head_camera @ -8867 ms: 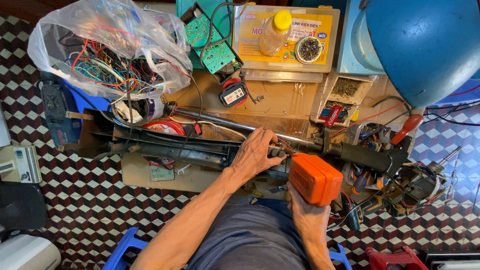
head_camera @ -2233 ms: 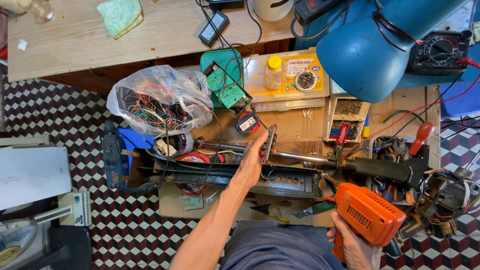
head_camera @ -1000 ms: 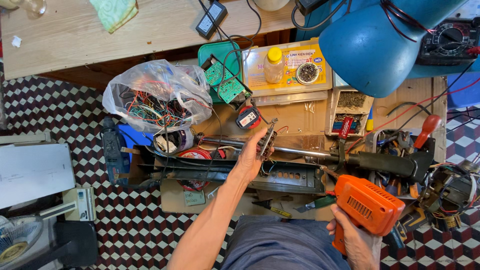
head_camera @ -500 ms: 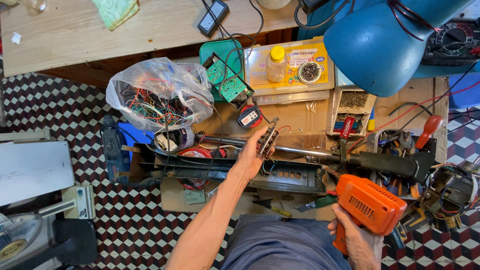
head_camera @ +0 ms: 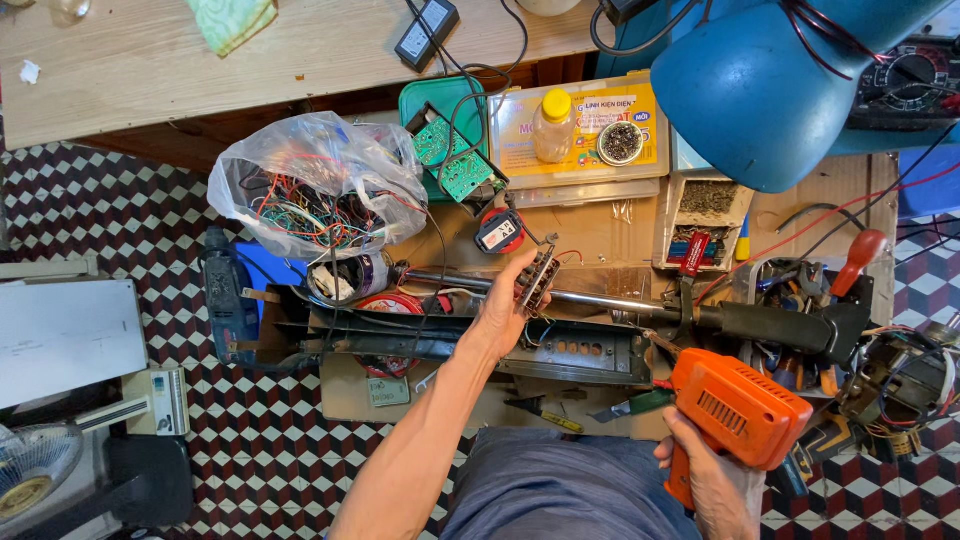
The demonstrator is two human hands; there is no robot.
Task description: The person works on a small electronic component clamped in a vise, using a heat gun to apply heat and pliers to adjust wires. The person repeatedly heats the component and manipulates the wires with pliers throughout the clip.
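Observation:
My left hand (head_camera: pixel 506 310) reaches forward over the low work surface and grips a small brown ribbed part (head_camera: pixel 537 279) with thin wires on it, just above a long metal tube (head_camera: pixel 560 293). My right hand (head_camera: pixel 708 480) holds the handle of an orange electric drill (head_camera: pixel 738 408) near my lap, its nose pointing left toward a long black metal casing (head_camera: pixel 560 350). The tube runs right into a black handle piece (head_camera: pixel 780 328).
A clear bag of coloured wires (head_camera: pixel 318 190) lies at the left. Green circuit boards (head_camera: pixel 455 160), a yellow-capped bottle (head_camera: pixel 553 125) and a parts box (head_camera: pixel 705 215) sit behind. A blue lamp shade (head_camera: pixel 770 80) overhangs the right. A wooden bench (head_camera: pixel 200 60) spans the top.
My left hand lifted off the casing and took up the small ribbed part. My right hand drew the orange drill back to the lower right. The view pulled back.

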